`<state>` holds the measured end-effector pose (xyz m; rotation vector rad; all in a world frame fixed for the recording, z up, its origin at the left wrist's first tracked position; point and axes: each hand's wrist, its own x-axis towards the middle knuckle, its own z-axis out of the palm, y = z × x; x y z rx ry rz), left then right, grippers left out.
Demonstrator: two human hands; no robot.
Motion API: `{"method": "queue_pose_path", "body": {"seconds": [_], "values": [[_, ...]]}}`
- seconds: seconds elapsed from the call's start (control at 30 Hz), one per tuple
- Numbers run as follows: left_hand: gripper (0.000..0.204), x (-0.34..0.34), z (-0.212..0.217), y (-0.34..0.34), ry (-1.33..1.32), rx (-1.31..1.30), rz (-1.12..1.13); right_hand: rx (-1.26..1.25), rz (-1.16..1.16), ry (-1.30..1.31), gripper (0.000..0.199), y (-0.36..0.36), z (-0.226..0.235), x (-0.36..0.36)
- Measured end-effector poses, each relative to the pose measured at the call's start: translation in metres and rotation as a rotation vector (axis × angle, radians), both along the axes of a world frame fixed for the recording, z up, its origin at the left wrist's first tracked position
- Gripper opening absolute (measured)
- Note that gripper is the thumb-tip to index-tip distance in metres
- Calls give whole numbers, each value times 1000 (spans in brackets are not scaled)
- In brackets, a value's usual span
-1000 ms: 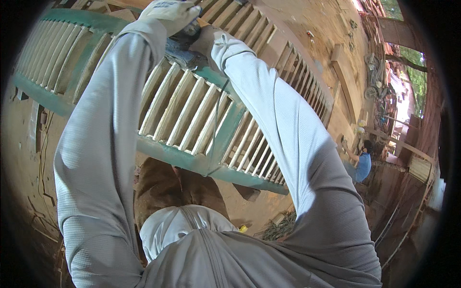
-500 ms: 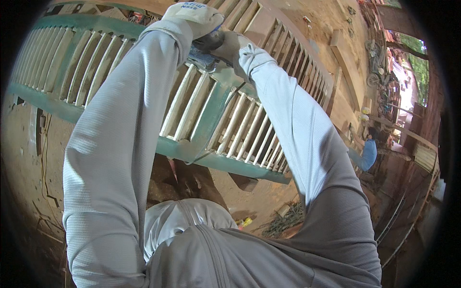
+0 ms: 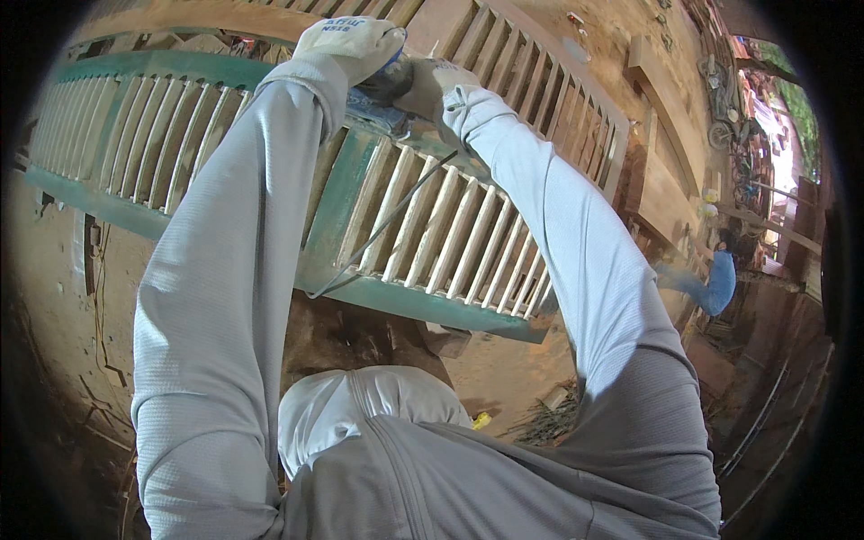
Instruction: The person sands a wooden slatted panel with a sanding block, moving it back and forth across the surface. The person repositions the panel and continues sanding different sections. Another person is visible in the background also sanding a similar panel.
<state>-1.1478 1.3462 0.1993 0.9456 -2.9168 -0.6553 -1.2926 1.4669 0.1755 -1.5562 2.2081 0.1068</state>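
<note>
Both my hands wear pale work gloves and reach far out over a green louvered wooden panel (image 3: pixel 432 243). My left hand (image 3: pixel 351 43) clamps down on top of a small dark power tool (image 3: pixel 385 83). Just right of it, my right hand (image 3: pixel 434 85) grips the same tool's body. The tool rests against the panel's green upright rail near the top edge. Its thin cord (image 3: pixel 387 220) trails down across the pale slats toward me. Grey long sleeves cover both forearms.
A second, unpainted slatted panel (image 3: pixel 540 99) lies behind the green one. Thick wooden planks (image 3: pixel 666 180) are stacked at the right. A person in blue (image 3: pixel 717 281) bends over further right. Sawdust covers the floor (image 3: pixel 54 270), and a small yellow object (image 3: pixel 481 420) lies on it.
Both hands stay on the tool, which has shifted slightly to the right along the panel's top. The view has tilted, so the panel sits lower in the picture.
</note>
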Motion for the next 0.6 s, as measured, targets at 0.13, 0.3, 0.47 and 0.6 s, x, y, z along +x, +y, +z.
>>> {"method": "queue_pose_path", "body": {"seconds": [0.13, 0.3, 0.47, 0.6], "values": [[49, -6, -2, 11, -1, -30, 16, -2, 62, 21, 48, 4, 11, 1], [49, -21, -19, 10, 99, -96, 22, -150, 161, 124, 48, 14, -84, -55], [54, 4, -19, -25, 14, -66, 51, -88, 27, 17, 50, -5, -67, -15], [54, 12, -17, -31, 58, -102, 40, -135, -63, -21, 51, -8, -47, 6]]}}
